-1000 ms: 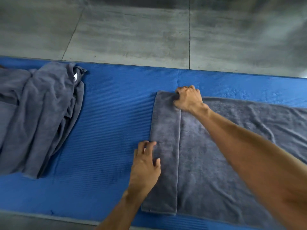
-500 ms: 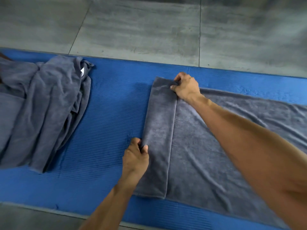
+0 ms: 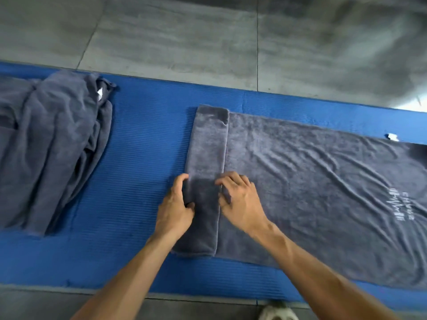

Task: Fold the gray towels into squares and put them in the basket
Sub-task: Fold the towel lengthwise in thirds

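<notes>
A long gray towel lies spread on the blue mat, its left end folded over into a narrow strip. My left hand grips the strip's left folded edge, thumb on top and fingers curled round it. My right hand sits at the strip's right edge, fingers curled and pinching the cloth there. A white printed logo shows on the towel's right part. No basket is in view.
A heap of crumpled gray towels lies on the mat at the left. Gray tiled floor runs beyond the mat. A white shoe tip shows at the bottom edge. A small white tag sticks out at the towel's far edge.
My right hand left the strip's far corner and came down beside my left hand at the strip's right edge. My left hand keeps its grip on the left edge.
</notes>
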